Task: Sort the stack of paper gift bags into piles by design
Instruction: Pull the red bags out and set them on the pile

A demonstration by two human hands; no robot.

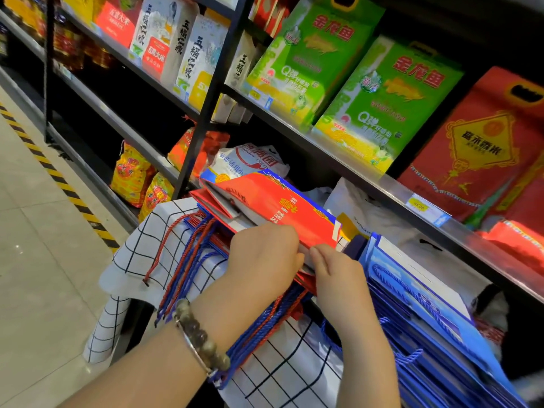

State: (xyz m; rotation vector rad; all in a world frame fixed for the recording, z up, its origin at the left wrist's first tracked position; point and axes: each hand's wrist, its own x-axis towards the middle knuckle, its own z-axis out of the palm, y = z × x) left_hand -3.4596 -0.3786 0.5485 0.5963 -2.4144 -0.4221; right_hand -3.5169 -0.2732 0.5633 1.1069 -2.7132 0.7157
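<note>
A stack of flat red paper gift bags [282,207] with blue edges lies on a white cloth with a black grid [141,245]. Their red and blue cord handles [188,260] hang toward me. My left hand [262,257] curls its fingers round the near edge of the top red bag and lifts it. My right hand [335,272] pinches into the same edge just to the right. A pile of blue gift bags [421,295] leans on edge at the right of the stack.
Black store shelves [338,148] rise right behind the bags, holding green rice packs [382,92], red rice packs [482,148] and white ones [176,39]. A white sack [250,160] lies behind the stack. Tiled floor with a yellow-black stripe [59,178] lies left.
</note>
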